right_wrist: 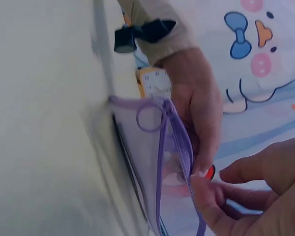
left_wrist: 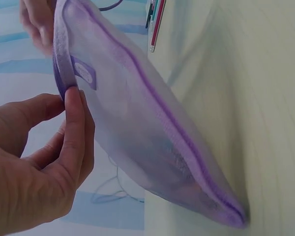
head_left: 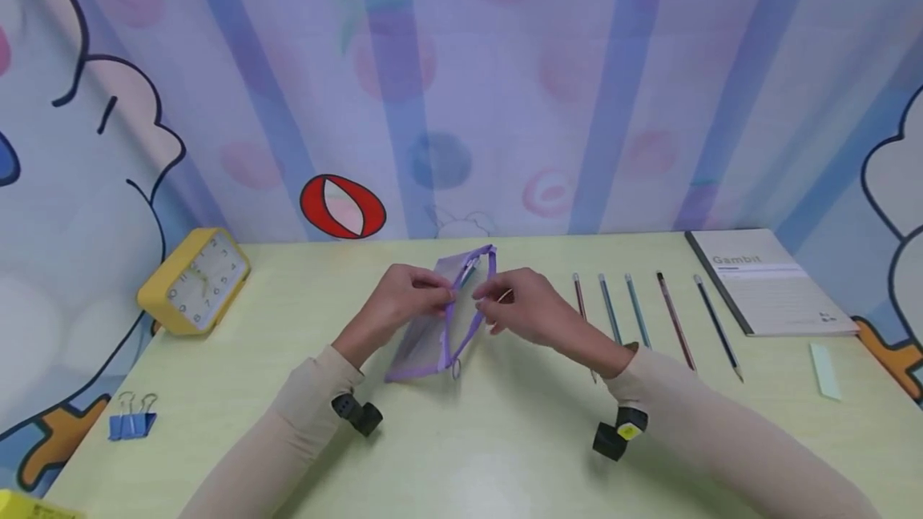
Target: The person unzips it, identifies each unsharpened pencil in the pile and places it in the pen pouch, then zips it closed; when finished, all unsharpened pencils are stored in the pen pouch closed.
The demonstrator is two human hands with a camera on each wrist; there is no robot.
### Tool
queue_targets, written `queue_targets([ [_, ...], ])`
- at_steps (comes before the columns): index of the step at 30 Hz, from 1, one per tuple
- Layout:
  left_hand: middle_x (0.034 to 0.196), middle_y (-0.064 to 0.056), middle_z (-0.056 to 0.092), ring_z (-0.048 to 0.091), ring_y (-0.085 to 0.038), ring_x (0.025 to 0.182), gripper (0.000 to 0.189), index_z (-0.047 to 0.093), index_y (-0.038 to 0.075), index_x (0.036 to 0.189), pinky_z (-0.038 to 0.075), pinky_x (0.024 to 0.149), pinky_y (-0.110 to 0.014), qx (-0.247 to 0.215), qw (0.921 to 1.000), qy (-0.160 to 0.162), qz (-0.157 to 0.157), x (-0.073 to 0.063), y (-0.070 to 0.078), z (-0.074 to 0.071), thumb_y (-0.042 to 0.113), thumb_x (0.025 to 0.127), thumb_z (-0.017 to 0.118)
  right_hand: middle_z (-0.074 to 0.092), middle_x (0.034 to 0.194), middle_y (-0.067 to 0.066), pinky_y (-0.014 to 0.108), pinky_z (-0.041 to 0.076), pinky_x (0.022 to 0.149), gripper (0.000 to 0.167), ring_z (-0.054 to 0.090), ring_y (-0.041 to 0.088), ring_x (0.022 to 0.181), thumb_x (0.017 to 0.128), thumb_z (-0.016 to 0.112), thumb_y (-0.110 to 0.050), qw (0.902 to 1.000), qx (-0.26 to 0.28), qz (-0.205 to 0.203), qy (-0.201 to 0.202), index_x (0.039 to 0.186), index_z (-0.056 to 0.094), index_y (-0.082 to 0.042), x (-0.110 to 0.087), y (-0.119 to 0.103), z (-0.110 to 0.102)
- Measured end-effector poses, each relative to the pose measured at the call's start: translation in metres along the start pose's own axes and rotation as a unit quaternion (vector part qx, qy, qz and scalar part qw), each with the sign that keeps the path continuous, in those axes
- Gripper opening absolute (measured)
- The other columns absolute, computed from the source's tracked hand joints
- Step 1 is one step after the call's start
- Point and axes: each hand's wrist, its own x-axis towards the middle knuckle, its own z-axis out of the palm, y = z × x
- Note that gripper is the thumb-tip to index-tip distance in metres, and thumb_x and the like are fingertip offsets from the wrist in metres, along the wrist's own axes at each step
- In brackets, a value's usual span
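A see-through mesh zip pouch (head_left: 421,339) with purple edging stands tilted over the table, its mouth parted. My left hand (head_left: 407,292) pinches one side of the pouch's rim between thumb and fingers, and the left wrist view shows this left hand (left_wrist: 54,142) close up. At the opposite side of the mouth is my right hand (head_left: 526,307). In the right wrist view the right hand (right_wrist: 255,191) has its thumb apart from its fingers, with fingertips at the rim. A ring (right_wrist: 151,117) hangs at the pouch's corner. The pouch's contents are unclear.
Several pencils (head_left: 674,315) lie in a row right of the pouch. Beyond them are a notebook (head_left: 771,283) and a pale green strip (head_left: 824,371). At left stand a yellow clock (head_left: 195,283) and blue binder clips (head_left: 132,425). A printed curtain (head_left: 505,102) backs the table.
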Motion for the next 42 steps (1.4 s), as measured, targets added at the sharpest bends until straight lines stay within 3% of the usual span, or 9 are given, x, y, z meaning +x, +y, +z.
queue_targets([
  [3, 0.095, -0.012, 0.075, 0.072, -0.012, 0.072, 0.024, 0.075, -0.002, 0.106, 0.063, 0.087, -0.043, -0.006, 1.0, -0.002, 0.001, 0.002, 0.001, -0.002, 0.015, 0.089, 0.076, 0.073, 0.088, 0.011, 0.04, 0.063, 0.066, 0.019, 0.069, 0.019, 0.072, 0.099, 0.062, -0.013, 0.9993, -0.014, -0.035, -0.008, 0.106, 0.075, -0.002, -0.015, 0.001, 0.004],
  [8, 0.093, -0.011, 0.075, 0.072, -0.011, 0.072, 0.024, 0.075, -0.001, 0.105, 0.063, 0.087, -0.041, -0.006, 1.0, -0.004, 0.005, 0.003, -0.001, -0.001, 0.016, 0.089, 0.076, 0.076, 0.089, 0.013, 0.035, 0.061, 0.062, 0.019, 0.07, 0.026, 0.077, 0.097, 0.066, -0.017, 0.9966, -0.009, -0.03, -0.076, 0.106, 0.077, -0.004, -0.024, 0.015, 0.021],
  [14, 0.094, -0.011, 0.076, 0.072, -0.011, 0.071, 0.025, 0.074, -0.002, 0.106, 0.063, 0.087, -0.04, -0.005, 1.0, -0.003, 0.003, 0.005, -0.002, 0.001, 0.016, 0.089, 0.076, 0.074, 0.104, 0.024, 0.037, 0.064, 0.078, 0.029, 0.073, 0.022, 0.085, 0.099, 0.064, -0.012, 0.9756, 0.164, 0.039, -0.141, 0.118, 0.069, 0.009, -0.02, 0.031, 0.04],
  [18, 0.095, -0.011, 0.076, 0.072, -0.011, 0.072, 0.024, 0.075, -0.002, 0.106, 0.063, 0.084, -0.037, -0.003, 1.0, 0.001, 0.004, 0.008, -0.003, 0.0, 0.015, 0.089, 0.076, 0.074, 0.104, 0.025, 0.035, 0.064, 0.081, 0.025, 0.073, 0.016, 0.081, 0.098, 0.063, -0.008, 0.9654, 0.22, 0.067, -0.123, 0.115, 0.069, 0.01, -0.019, 0.037, 0.043],
  [24, 0.093, -0.007, 0.077, 0.073, -0.014, 0.076, 0.021, 0.077, 0.007, 0.103, 0.062, 0.08, -0.031, 0.081, 0.9965, 0.01, 0.02, 0.005, -0.004, -0.002, 0.025, 0.092, 0.074, 0.076, 0.098, 0.023, 0.038, 0.064, 0.079, 0.016, 0.075, 0.021, 0.079, 0.095, 0.068, -0.01, 0.9867, 0.158, 0.013, -0.033, 0.104, 0.074, 0.003, -0.019, 0.039, 0.037],
  [28, 0.088, 0.0, 0.076, 0.069, -0.013, 0.076, 0.016, 0.08, 0.014, 0.098, 0.056, 0.07, -0.027, 0.214, 0.9742, -0.015, 0.07, -0.011, 0.004, -0.006, 0.028, 0.092, 0.074, 0.078, 0.087, 0.012, 0.045, 0.063, 0.079, 0.013, 0.075, 0.021, 0.077, 0.095, 0.07, -0.017, 0.9954, 0.084, -0.043, 0.016, 0.099, 0.077, -0.007, -0.019, 0.034, 0.031],
  [34, 0.081, 0.004, 0.074, 0.067, -0.013, 0.074, 0.016, 0.08, 0.011, 0.097, 0.056, 0.067, -0.025, 0.296, 0.9421, -0.071, 0.141, -0.035, 0.021, -0.004, 0.022, 0.085, 0.082, 0.078, 0.083, 0.005, 0.042, 0.063, 0.08, 0.016, 0.075, 0.015, 0.074, 0.096, 0.069, -0.019, 0.9948, 0.063, -0.056, 0.057, 0.101, 0.077, -0.006, -0.017, 0.028, 0.023],
  [38, 0.08, 0.002, 0.073, 0.061, -0.011, 0.073, 0.02, 0.079, 0.007, 0.097, 0.055, 0.065, -0.022, 0.361, 0.916, -0.039, 0.17, -0.044, 0.025, 0.007, 0.02, 0.082, 0.085, 0.078, 0.084, 0.008, 0.03, 0.063, 0.078, 0.019, 0.075, 0.015, 0.074, 0.096, 0.069, -0.018, 0.9943, 0.076, -0.045, 0.059, 0.104, 0.076, -0.002, -0.015, 0.027, 0.021],
  [42, 0.08, -0.002, 0.074, 0.059, -0.011, 0.07, 0.013, 0.08, 0.006, 0.093, 0.051, 0.058, -0.018, 0.385, 0.9029, 0.018, 0.19, -0.05, 0.026, 0.015, 0.016, 0.085, 0.082, 0.077, 0.083, 0.008, 0.032, 0.063, 0.077, 0.018, 0.074, 0.014, 0.073, 0.096, 0.069, -0.018, 0.9934, 0.07, -0.055, 0.072, 0.102, 0.076, -0.003, -0.012, 0.024, 0.019],
])
